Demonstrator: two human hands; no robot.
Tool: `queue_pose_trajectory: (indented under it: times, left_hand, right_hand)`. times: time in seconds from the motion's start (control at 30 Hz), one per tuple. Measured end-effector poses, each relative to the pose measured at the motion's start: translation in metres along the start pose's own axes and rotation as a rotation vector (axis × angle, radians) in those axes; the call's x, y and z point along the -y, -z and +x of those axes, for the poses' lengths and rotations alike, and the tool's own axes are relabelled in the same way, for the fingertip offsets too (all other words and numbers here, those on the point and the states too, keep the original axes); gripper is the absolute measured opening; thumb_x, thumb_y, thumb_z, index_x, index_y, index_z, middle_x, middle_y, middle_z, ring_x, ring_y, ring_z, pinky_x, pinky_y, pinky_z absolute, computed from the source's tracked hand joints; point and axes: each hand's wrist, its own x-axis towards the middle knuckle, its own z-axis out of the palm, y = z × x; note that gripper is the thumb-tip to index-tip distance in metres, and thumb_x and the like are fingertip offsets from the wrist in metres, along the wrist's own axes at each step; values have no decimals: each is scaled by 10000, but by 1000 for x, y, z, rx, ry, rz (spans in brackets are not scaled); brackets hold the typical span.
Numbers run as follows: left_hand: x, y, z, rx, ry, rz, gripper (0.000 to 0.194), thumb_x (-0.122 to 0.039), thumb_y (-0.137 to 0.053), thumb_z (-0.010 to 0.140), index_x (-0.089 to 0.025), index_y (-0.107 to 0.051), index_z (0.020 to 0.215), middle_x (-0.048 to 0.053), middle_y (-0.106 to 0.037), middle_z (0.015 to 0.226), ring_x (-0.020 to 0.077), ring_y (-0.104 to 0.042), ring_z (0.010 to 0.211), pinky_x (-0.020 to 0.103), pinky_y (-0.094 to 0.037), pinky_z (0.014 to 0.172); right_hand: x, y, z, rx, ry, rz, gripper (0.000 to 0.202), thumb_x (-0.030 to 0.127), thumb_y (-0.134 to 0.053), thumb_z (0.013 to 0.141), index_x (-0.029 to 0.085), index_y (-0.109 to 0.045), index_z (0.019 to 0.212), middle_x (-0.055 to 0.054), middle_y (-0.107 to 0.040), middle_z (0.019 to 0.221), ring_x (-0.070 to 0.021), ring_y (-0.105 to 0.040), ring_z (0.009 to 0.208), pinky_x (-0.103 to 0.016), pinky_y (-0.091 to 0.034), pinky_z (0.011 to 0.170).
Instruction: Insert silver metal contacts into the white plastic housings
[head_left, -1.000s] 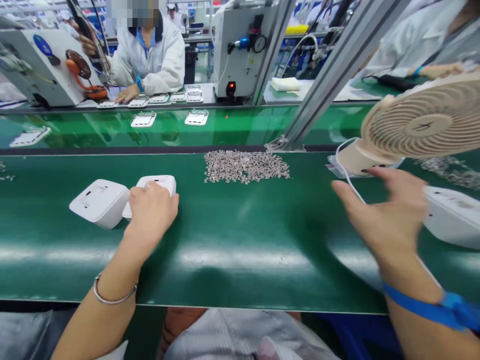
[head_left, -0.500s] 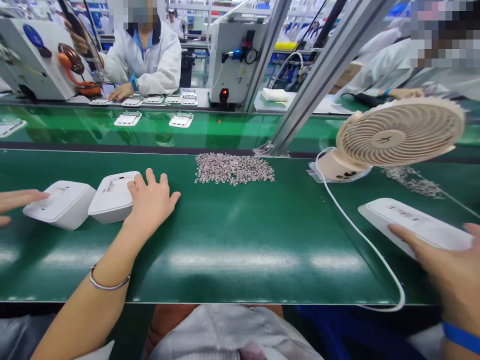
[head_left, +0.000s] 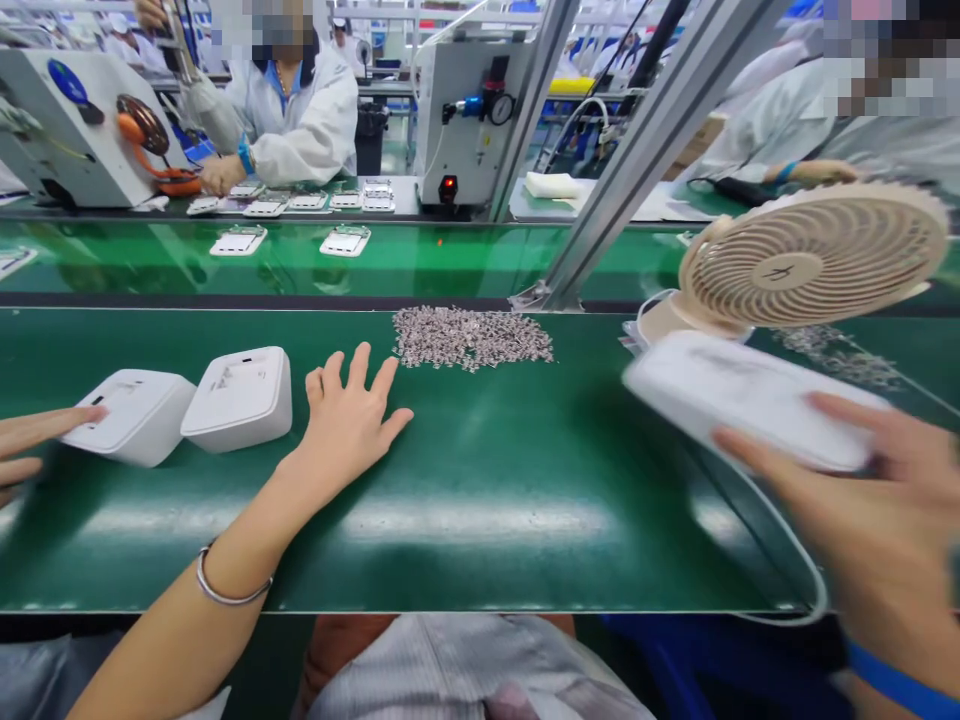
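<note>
My left hand (head_left: 349, 425), with a metal bangle on the wrist, hovers over or rests lightly on the green work surface with its fingers spread. It holds nothing. Just left of it stands a white rounded plastic housing (head_left: 244, 395) with a recessed slot on top. My right hand (head_left: 847, 470), blurred by motion, grips another white plastic housing (head_left: 750, 390), thumb on the near side, raised in front of the fan. A third white housing (head_left: 135, 405) sits at the left, touched by another person's hand (head_left: 52, 430).
Small metal parts lie in a pile (head_left: 472, 337) near the back edge. A beige fan (head_left: 817, 260) stands at right, its white cable (head_left: 795, 550) running to the front edge. Behind a metal post (head_left: 637, 150), white circuit-board pieces (head_left: 345, 240) lie on a green strip. A co-worker (head_left: 315, 120) sits opposite.
My left hand has moved right, off the middle housing. My right hand has lifted its housing and brought it leftward, in front of the fan base. The pieces on the far strip have shifted left.
</note>
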Motion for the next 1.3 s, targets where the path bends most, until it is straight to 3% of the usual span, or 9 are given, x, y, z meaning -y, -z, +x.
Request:
queue_pose_trajectory:
  times: [0.1,0.2,0.33,0.47,0.6,0.77,0.83,1.03,1.3]
  left_hand:
    - [-6,-1,-2,18,-69,-51,541,-441,-485,862,-211,-427,1347,156,-347,1443,432,-332,1255,573,-323,959]
    - [-8,-2,-4,23,-113,-84,545,-433,-492,859,-209,-423,1350,157,-361,1435,423,-343,1251,571,-330,958]
    - [-9,-4,-6,13,-168,-133,523,-343,-472,872,-213,-388,1371,163,-364,1431,422,-348,1246,588,-350,933]
    - [-16,-4,-14,53,-369,-231,419,-214,-410,879,-278,-490,1286,135,-339,1446,420,-344,1249,599,-373,899]
    - [-29,0,-28,57,-586,-356,255,-322,-488,854,-199,-665,990,129,-288,1477,490,-202,1300,641,-332,899]
    - [-40,1,-43,113,-813,-469,609,-714,-495,712,-208,-644,1016,117,-341,1458,501,-244,1276,644,-350,878]
    - [-41,-1,-44,72,-763,-406,671,-752,-503,675,-235,-608,1090,117,-319,1470,466,-318,1248,593,-378,878]
    - [-41,-7,-38,-126,-331,-16,751,-621,-623,693,-218,-470,1308,144,-381,1430,355,-507,1094,426,-432,828]
    - [-42,-7,-39,-160,-311,96,638,-506,-505,826,-77,-480,1298,126,-415,1409,331,-522,1057,397,-432,814]
  right_hand:
    - [67,-13,-13,200,163,287,506,492,-724,651,190,-643,1048,-172,-544,1147,-292,-594,1006,-422,-524,811]
    - [104,-25,-23,392,255,462,509,428,-731,666,227,-613,1119,-134,-506,1245,-283,-567,1085,-428,-507,897]
    - [113,-31,-29,605,256,588,611,372,-712,703,243,-515,1267,-112,-410,1405,-301,-462,1239,-452,-433,1010]
    - [110,-42,-28,768,5,742,658,369,-661,744,233,-422,1342,-98,-496,1344,-249,-577,1110,-405,-513,923]
    - [101,-68,-10,629,-256,649,379,375,-604,755,184,-619,1082,-86,-676,1009,-178,-656,723,-334,-569,682]
    - [80,-117,33,439,-312,381,210,257,-539,725,160,-697,824,-65,-652,735,-193,-614,661,-330,-513,635]
    - [73,-134,48,426,-307,339,211,235,-523,715,154,-703,789,-64,-640,718,-196,-607,659,-334,-501,640]
    - [69,-160,66,468,-162,312,189,242,-578,668,158,-708,777,-38,-590,686,-162,-542,601,-347,-479,659]
    - [80,-145,62,334,-165,380,127,205,-464,739,208,-588,712,-19,-545,618,-161,-509,562,-331,-452,610]
